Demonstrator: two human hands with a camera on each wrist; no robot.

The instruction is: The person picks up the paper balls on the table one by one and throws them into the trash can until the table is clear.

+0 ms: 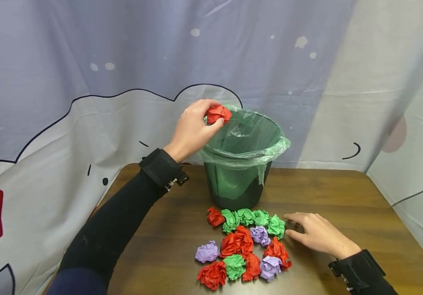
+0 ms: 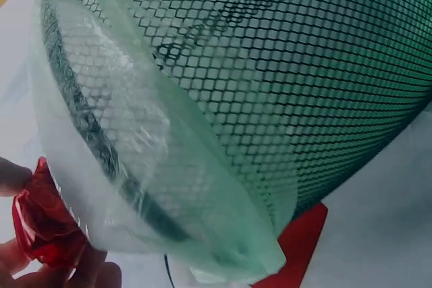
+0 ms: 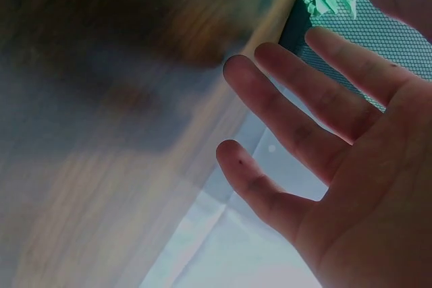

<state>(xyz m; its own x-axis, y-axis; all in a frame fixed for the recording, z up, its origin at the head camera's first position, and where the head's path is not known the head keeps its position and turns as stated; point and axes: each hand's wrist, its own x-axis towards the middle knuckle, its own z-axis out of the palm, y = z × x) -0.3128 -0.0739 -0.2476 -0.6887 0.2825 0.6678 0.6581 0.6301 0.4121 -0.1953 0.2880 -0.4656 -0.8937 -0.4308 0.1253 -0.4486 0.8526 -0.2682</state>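
Red ball (image 1: pixel 219 114) is pinched in the left hand (image 1: pixel 194 128) at the left rim of the bin (image 1: pixel 235 182), hard to tell if over it, right hand (image 1: pixel 319 234) loosely spread beside a green ball (image 1: pixel 276 226).

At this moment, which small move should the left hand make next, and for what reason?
Probably the left hand should shift slightly rightward, over the mouth of the bin. It holds a crumpled red paper ball near the rim's left side, and the left wrist view shows the ball beside the green liner.
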